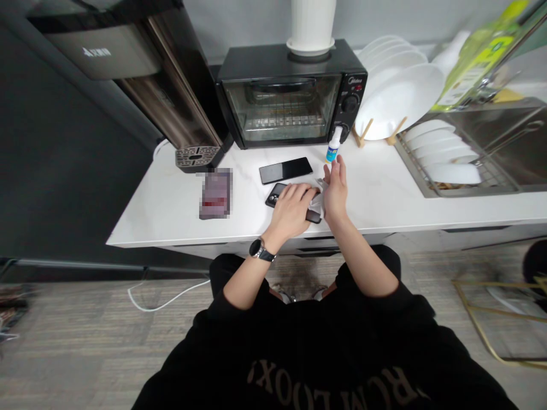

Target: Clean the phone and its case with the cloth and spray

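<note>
A black phone [276,193] lies back up near the counter's front edge, its camera lenses at the left end. My left hand [294,208], with a watch on the wrist, is laid across it and grips it over the top. A crumpled white tissue [317,203] sits over the phone's right part, against the palm side of my right hand [336,191]. The fingers of that hand point up and away, with the tissue at its inner side. Behind them lies a second phone [285,171], dark screen up. A small white and blue spray bottle [334,145] stands just past my right fingertips.
A black toaster oven [286,108] stands at the back, bearing a white pot [313,25]. To its left is a tall drink dispenser [166,85]. A blurred purple item [216,193] lies at left. White plates [395,91] and a sink rack [453,159] are at right.
</note>
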The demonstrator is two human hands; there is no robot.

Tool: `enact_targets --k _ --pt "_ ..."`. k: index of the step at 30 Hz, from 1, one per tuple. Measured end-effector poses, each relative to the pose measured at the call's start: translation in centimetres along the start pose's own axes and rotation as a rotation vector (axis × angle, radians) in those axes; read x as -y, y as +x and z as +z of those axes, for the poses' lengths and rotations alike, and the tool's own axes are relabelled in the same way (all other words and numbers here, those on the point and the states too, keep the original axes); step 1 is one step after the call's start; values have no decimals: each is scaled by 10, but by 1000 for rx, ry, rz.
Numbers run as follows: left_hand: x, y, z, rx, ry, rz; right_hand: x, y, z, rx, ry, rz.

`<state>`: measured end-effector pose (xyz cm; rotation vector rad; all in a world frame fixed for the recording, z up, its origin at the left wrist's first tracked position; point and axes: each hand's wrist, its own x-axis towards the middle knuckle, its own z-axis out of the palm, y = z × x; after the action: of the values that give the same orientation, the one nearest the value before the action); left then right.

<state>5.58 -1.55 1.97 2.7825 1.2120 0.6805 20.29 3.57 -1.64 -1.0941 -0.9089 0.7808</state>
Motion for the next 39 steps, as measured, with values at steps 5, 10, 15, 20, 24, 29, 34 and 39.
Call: enact_targets --k 5,10,15,20,24,29,34,39 --pt "2 1 1 -38 10 -47 9 -64 16 -37 42 -4" --pt "3 1 0 -59 -5 -64 14 -101 21 -35 49 32" --pt "0 -1 -2 -11 -2 -1 1 -30 6 -56 127 150" --pt "-1 0 -2 9 16 -16 -1 -3 5 -60 54 85" --pt "1 1 -1 -35 26 -76 6 -63 18 -37 36 17" --pt "3 1 0 -53 5 -79 7 -97 21 -30 52 23" --pt "0 0 -1 3 7 -30 -7 -20 5 -10 68 144" --pt "0 1 -1 12 36 -38 -5 -3 7 -69 22 57"
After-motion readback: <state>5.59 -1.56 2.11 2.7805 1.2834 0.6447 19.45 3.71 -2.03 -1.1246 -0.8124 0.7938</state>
